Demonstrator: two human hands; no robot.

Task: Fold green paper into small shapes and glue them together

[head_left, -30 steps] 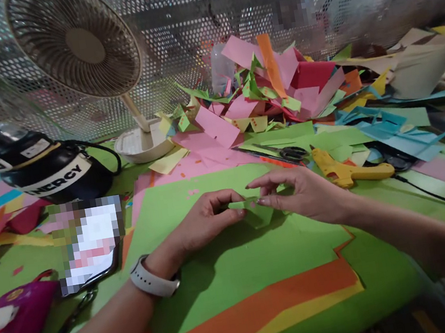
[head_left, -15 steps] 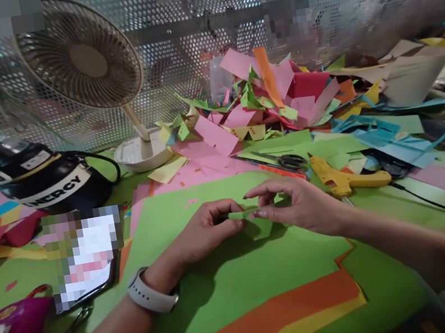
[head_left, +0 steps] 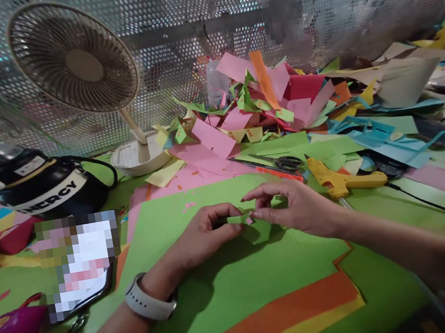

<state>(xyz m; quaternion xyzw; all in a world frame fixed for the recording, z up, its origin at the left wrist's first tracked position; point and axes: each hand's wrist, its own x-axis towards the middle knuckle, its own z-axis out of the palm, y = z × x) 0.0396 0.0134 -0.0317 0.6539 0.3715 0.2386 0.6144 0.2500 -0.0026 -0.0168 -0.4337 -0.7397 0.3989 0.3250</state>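
Note:
Above a large green paper sheet (head_left: 225,285), my left hand (head_left: 210,234) pinches a small folded piece of green paper (head_left: 235,220) between thumb and fingers. My right hand (head_left: 291,205) meets it from the right, its thumb and a finger closed on a tiny pink bit of paper (head_left: 250,220) at the green piece's edge. The index finger of that hand arches over the piece. Part of the green piece is hidden behind my fingers and blends with the sheet beneath.
Right of my hands lies a yellow glue gun (head_left: 338,178) with its cord, near black scissors (head_left: 285,163). Behind is a heap of coloured paper scraps (head_left: 218,139). A fan (head_left: 84,64), a black bottle (head_left: 50,186) and a phone (head_left: 87,263) stand or lie leftward.
The pink bit shows more clearly at the edge of the green piece now. My hands stay nearly in place; the whole view has shifted slightly.

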